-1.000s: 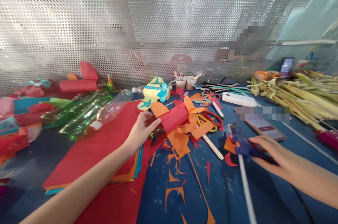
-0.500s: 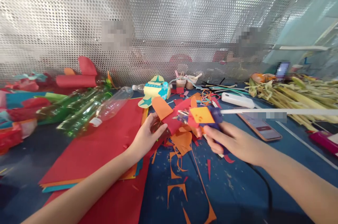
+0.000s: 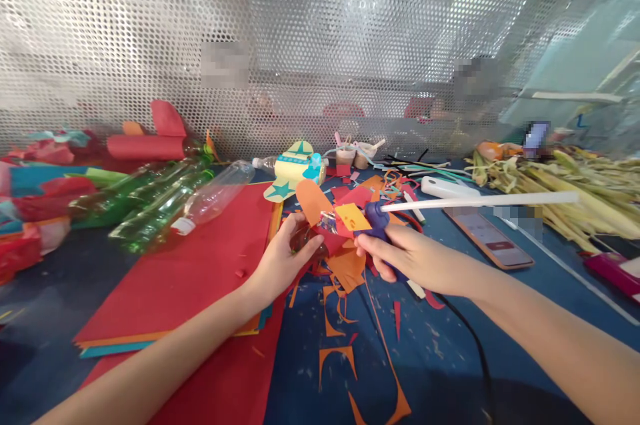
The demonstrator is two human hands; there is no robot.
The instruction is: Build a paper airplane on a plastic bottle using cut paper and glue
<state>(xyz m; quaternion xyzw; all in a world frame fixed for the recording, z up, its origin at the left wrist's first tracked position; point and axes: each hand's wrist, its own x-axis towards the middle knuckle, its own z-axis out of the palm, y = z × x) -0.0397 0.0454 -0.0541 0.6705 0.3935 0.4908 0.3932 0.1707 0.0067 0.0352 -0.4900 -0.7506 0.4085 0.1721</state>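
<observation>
My left hand point(image 3: 283, 263) grips a bottle craft wrapped in red paper with orange wings point(image 3: 320, 215), holding it just above the blue table point(image 3: 430, 351). My right hand point(image 3: 407, 258) is closed round a purple glue gun point(image 3: 376, 219) with an orange scrap stuck on it and a long white glue stick point(image 3: 480, 200) jutting out to the right. The gun's nozzle points left at the craft, close to my left fingers. A black cord point(image 3: 470, 338) trails from the gun toward me.
Red, orange and teal paper sheets point(image 3: 200, 278) lie at left, with green and clear plastic bottles point(image 3: 165, 208) behind. Orange offcuts litter the table. A phone point(image 3: 487, 238), a white box point(image 3: 443, 186), dried leaves point(image 3: 560, 178) and a finished yellow plane craft point(image 3: 295, 168) sit further back, before a perforated metal screen.
My right hand picked the glue gun up from the table at right and swung it left to the craft. My left hand lifted and tilted the craft slightly.
</observation>
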